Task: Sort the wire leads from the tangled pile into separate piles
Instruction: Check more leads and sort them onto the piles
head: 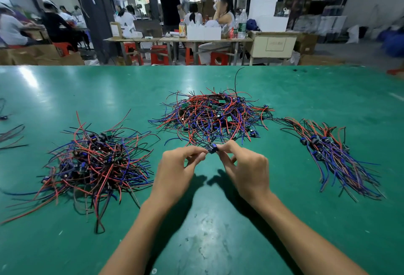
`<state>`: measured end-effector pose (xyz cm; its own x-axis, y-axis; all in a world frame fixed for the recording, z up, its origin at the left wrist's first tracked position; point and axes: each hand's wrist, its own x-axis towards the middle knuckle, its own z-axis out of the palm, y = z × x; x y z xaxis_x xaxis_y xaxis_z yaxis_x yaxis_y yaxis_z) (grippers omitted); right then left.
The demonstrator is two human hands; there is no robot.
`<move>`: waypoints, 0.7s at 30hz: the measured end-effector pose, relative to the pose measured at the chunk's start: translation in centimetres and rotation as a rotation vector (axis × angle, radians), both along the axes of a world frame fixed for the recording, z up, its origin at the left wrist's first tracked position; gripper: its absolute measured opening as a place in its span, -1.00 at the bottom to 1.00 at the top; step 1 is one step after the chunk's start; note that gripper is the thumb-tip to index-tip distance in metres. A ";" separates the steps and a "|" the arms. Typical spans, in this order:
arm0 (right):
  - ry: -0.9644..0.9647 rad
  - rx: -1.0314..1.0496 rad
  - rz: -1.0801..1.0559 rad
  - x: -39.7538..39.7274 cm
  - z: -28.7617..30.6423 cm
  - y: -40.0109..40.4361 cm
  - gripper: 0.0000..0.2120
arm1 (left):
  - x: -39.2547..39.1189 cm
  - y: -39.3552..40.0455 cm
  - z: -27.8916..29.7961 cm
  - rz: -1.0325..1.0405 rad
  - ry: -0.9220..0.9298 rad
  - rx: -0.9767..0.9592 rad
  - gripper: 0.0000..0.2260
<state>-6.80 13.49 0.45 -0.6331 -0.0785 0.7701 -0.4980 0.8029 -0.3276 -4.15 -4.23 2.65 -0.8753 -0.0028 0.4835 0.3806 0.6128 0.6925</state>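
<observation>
A tangled pile (212,116) of red, blue and black wire leads with small green boards lies mid-table. Another loose pile (96,163) sits at the left. At the right, a tidier pile (332,154) has its leads lying roughly parallel. Just in front of the middle pile, my left hand (179,169) and my right hand (244,167) meet fingertip to fingertip. Together they pinch one small blue and black component (212,149), whose wires still run back into the middle pile.
The green table (196,231) stretches wide around the piles. A few stray wires (11,134) lie at the far left edge. Beyond the table's far edge are other work tables, red stools, boxes and several people.
</observation>
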 end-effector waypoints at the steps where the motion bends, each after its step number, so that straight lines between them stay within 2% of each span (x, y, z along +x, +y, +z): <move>1: 0.010 -0.048 0.030 0.3 0.0 0.3 -0.91 | 0.1 0.4 0.1 -0.023 -0.013 0.077 -0.91; 4: -0.010 -0.186 0.102 0.5 0.6 0.6 -0.75 | 0.4 1.0 0.3 -0.043 -0.012 0.192 -0.87; 9: -0.111 -0.318 0.153 0.7 0.5 0.2 -0.61 | 0.5 1.0 0.1 -0.073 -0.041 0.259 -0.90; 12: -0.128 -0.341 0.237 0.8 0.9 0.0 -0.45 | 0.4 0.8 0.5 -0.104 -0.073 0.456 -0.89; 15: -0.165 -0.390 0.278 0.5 0.9 0.0 -0.35 | 0.2 -0.6 1.9 0.005 0.061 0.662 -0.88; 18: -0.285 -0.380 0.225 -0.4 -0.2 0.6 -0.40 | 0.0 -3.3 3.2 0.093 0.179 0.996 -0.85; 21: -0.484 -0.179 0.064 -2.0 -1.4 1.4 -0.40 | 0.3 -6.3 4.1 -0.034 0.174 1.495 -0.88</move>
